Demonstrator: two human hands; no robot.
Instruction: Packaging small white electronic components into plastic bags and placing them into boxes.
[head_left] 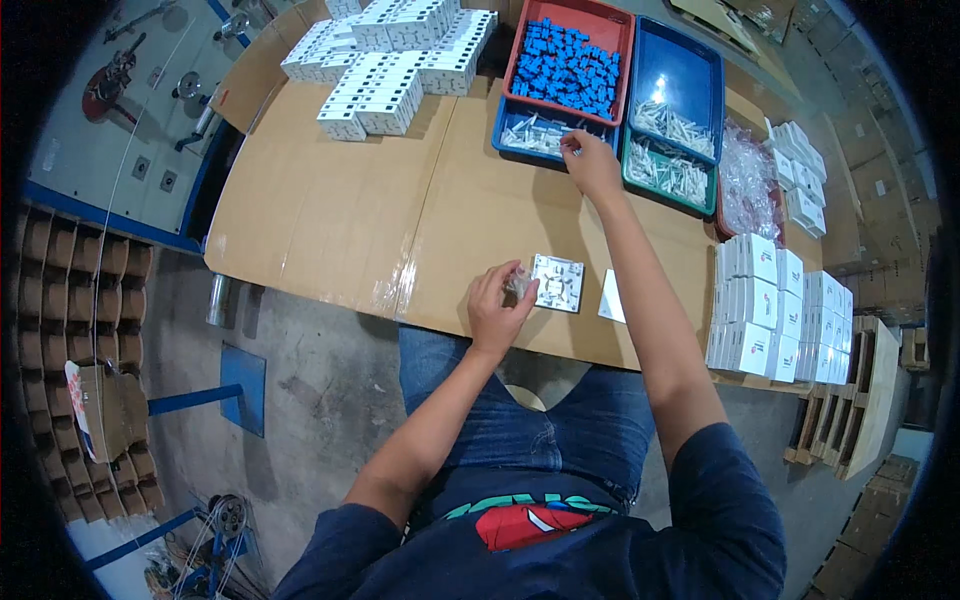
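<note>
My left hand (495, 308) is curled near the table's front edge, its fingers closed on a crumpled piece of clear plastic (519, 284). Right beside those fingertips lies a square white and grey plate with cut-outs (558, 283), flat on the cardboard. My right hand (594, 162) reaches far forward to the lower blue tray (530, 155), fingers bent together at its right end. Small white sticks or packets (535, 134) fill that tray; whether my fingertips pinch one is hidden. Under my right forearm a white card (612, 298) is partly covered.
A red tray (627, 50) holds many blue parts. Beside it stand a larger blue tray (680, 62) and a green tray (711, 190) with white pieces. Clear bags (748, 185) fill a reddish tray. White boxes (745, 305) are stacked at right; white blocks (385, 90) stand far left.
</note>
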